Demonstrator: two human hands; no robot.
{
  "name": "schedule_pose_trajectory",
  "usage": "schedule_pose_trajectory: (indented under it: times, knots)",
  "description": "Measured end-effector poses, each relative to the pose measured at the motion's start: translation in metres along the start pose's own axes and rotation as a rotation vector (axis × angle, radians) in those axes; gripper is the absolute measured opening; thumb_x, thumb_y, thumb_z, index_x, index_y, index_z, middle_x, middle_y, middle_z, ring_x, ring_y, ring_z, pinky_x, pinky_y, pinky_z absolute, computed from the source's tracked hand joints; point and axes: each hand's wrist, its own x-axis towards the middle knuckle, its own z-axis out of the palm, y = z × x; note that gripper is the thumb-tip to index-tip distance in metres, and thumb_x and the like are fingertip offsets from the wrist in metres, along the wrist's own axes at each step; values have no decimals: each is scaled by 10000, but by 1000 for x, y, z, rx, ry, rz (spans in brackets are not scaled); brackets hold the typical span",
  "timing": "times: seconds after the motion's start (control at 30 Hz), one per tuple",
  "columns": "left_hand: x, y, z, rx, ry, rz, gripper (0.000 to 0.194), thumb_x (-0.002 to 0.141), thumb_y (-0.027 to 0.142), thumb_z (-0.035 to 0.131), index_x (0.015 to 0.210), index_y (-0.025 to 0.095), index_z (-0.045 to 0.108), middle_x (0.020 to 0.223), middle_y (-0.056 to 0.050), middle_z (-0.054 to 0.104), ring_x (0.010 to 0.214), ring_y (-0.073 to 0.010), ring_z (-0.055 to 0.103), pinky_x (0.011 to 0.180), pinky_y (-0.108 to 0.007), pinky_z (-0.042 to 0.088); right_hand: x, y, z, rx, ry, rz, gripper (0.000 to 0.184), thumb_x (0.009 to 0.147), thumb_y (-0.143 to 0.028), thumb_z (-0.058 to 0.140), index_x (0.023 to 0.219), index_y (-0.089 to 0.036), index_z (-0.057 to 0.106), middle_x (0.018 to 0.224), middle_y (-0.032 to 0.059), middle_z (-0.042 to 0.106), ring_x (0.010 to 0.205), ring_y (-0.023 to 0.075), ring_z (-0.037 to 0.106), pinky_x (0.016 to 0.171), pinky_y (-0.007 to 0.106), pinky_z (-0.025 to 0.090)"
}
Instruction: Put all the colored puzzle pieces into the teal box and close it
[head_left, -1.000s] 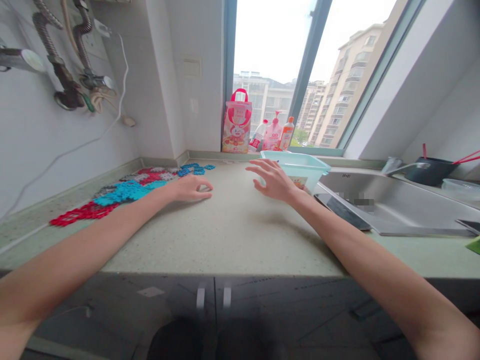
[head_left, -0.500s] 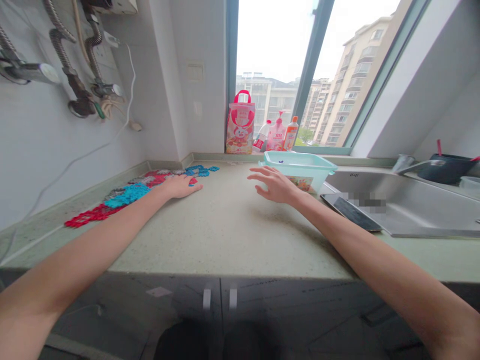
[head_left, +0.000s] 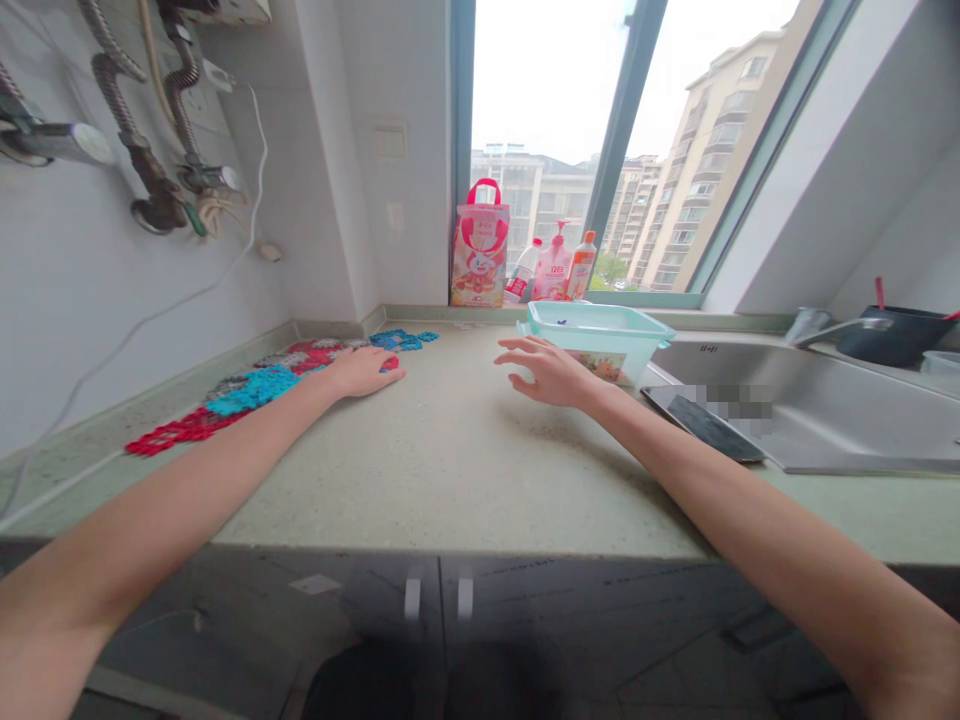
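My left hand [head_left: 364, 372] lies low over the countertop with its fingers stretched out. By its fingertips is a small red piece [head_left: 390, 364], partly hidden; I cannot tell whether the hand touches it. Beside and behind that hand, along the wall, spread bumpy openwork pieces: a red one [head_left: 176, 432], a bright blue one [head_left: 259, 388], some grey and pink ones, and a darker blue one [head_left: 401, 340]. My right hand [head_left: 551, 372] is held with fingers apart and nothing in them, in front of a pale teal plastic bin [head_left: 637, 345], partly covering it.
A steel sink [head_left: 817, 420] with a faucet is at the right, and a dark phone-like slab [head_left: 705, 430] rests at its edge. A pink bag [head_left: 480, 255] and several bottles stand on the sill. A white cord [head_left: 150, 320] hangs at the left wall.
Both hands hold nearly the same pose. The view has shifted very slightly; the pieces and the bin stay in place.
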Motion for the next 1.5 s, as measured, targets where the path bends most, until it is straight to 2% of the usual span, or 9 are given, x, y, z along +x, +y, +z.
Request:
schedule_pose_trajectory:
  times: [0.17, 0.37, 0.5, 0.7, 0.87, 1.0, 1.17, 1.3, 1.5]
  knots:
    - [-1, 5, -2, -30, 49, 106, 636, 1013, 619, 382, 1394, 199, 670, 1490, -131, 669, 1350, -300, 613, 1130, -376, 436, 0, -2, 0, 10, -14, 18, 338, 969, -227, 661, 1283, -282, 776, 1524, 118, 664, 1331, 322, 671, 1149, 586, 538]
    - [-9, 8, -19, -5, 68, -36, 670, 926, 780, 475, 1119, 195, 739, 1219, -169, 772, 1125, -352, 709, 934, -406, 515, 1, -2, -1, 4, -24, 15, 308, 970, -212, 658, 1245, -261, 788, 1514, 133, 668, 1313, 311, 685, 1140, 559, 549]
    - [-7, 4, -18, 21, 83, -138, 746, 892, 799, 527, 1260, 185, 737, 1269, -189, 767, 1174, -394, 700, 976, -444, 510, 0, -1, -1, 23, -32, 19, 301, 972, -216, 655, 1238, -263, 790, 1517, 130, 667, 1311, 305, 687, 1148, 566, 543]
    - [-1, -11, -5, 34, 96, -216, 938, 906, 796, 511, 1581, 146, 550, 1520, -232, 636, 1377, -445, 600, 1101, -495, 466, 0, -1, -1, 27, -40, 33, 298, 973, -228, 660, 1237, -282, 789, 1512, 102, 672, 1319, 291, 686, 1151, 546, 549]
    - [-1, -35, -18, -37, 78, -262, 830, 948, 833, 375, 1345, 208, 750, 1353, -193, 745, 1251, -429, 678, 986, -469, 518, 0, -4, -3, 16, -64, 40, 298, 983, -235, 650, 1247, -262, 785, 1508, 122, 674, 1303, 301, 702, 1139, 535, 561]
    - [-6, -59, -42, -64, -27, -155, 686, 848, 827, 527, 1054, 251, 836, 1080, -118, 813, 1008, -339, 735, 834, -373, 526, 0, -3, -3, 15, -76, 45, 291, 981, -232, 655, 1239, -262, 787, 1508, 120, 676, 1305, 302, 705, 1142, 532, 560]
    - [-18, -74, -63, -187, -334, -86, 594, 629, 790, 779, 963, 301, 827, 941, -69, 797, 879, -312, 735, 687, -342, 502, 0, -1, -1, 20, -81, 31, 290, 983, -217, 654, 1239, -262, 783, 1504, 119, 677, 1316, 299, 700, 1150, 532, 557]
    - [-26, -64, -69, -250, -518, -105, 515, 573, 699, 851, 875, 289, 776, 900, -59, 791, 830, -306, 742, 646, -335, 479, 0, -1, -1, 18, -89, 30, 288, 988, -218, 657, 1242, -258, 786, 1502, 123, 680, 1313, 303, 703, 1150, 538, 554]
    - [-20, -20, -53, -299, -404, 55, 571, 692, 800, 763, 710, 234, 686, 755, -64, 739, 730, -251, 693, 618, -312, 453, 1, -3, -3, 21, -109, 55, 294, 980, -198, 667, 1240, -245, 796, 1499, 131, 685, 1312, 314, 710, 1148, 532, 558]
